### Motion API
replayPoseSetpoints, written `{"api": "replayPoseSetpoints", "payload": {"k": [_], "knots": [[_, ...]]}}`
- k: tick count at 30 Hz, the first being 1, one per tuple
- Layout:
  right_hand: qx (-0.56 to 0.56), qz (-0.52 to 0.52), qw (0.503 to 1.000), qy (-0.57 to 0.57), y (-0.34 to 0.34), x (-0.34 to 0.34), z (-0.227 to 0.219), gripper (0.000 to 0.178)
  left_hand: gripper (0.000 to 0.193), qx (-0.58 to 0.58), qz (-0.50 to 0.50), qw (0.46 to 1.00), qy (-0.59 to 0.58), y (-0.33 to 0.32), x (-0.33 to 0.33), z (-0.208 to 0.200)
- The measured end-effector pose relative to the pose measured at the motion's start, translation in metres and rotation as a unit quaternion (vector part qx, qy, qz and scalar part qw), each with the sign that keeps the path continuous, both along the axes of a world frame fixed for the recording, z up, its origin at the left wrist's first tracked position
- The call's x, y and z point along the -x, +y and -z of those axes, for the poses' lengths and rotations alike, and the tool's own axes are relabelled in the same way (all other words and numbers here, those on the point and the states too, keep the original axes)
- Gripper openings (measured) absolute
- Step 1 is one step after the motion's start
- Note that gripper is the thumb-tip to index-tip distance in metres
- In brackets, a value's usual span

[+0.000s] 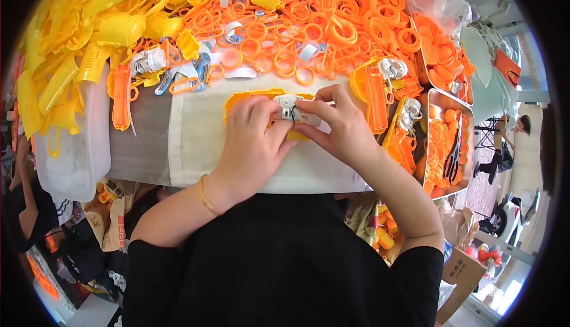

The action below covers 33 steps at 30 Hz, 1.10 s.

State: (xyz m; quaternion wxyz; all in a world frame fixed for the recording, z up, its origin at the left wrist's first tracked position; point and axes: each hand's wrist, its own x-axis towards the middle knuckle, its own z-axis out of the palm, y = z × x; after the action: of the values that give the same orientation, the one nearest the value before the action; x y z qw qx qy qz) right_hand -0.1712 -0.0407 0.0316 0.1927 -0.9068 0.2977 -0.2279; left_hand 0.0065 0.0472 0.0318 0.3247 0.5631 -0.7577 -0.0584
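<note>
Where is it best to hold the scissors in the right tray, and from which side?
Take the scissors by the dark handles, probably from above: they lie on orange pieces, handles toward the person's side, blades pointing away.

Rings (291,15) lie behind the shell (256,93), a tub (98,125) is on the left, and scissors (455,153) lie in a tray (471,140) on the right.

One left hand (252,149), one right hand (343,126), one bracelet (205,194), one pair of scissors (456,150), one translucent tub (98,137), two metal trays (471,146)!
</note>
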Motion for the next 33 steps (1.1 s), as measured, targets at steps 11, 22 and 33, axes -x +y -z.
{"api": "replayPoseSetpoints", "payload": {"k": [11,22,33], "knots": [[0.027,0.002,0.996,-0.081,0.008,-0.022,0.022,0.047,0.029,-0.239,0.147,0.953,0.111,-0.057,-0.038,-0.014],[0.031,-0.1,0.994,-0.022,0.039,-0.038,-0.001,0.033,0.029,-0.249,0.176,0.945,0.12,-0.062,-0.047,-0.003],[-0.092,0.035,0.991,0.095,-0.044,-0.01,-0.044,0.019,0.034,-0.104,0.138,0.985,-0.015,-0.047,-0.054,-0.007]]}}
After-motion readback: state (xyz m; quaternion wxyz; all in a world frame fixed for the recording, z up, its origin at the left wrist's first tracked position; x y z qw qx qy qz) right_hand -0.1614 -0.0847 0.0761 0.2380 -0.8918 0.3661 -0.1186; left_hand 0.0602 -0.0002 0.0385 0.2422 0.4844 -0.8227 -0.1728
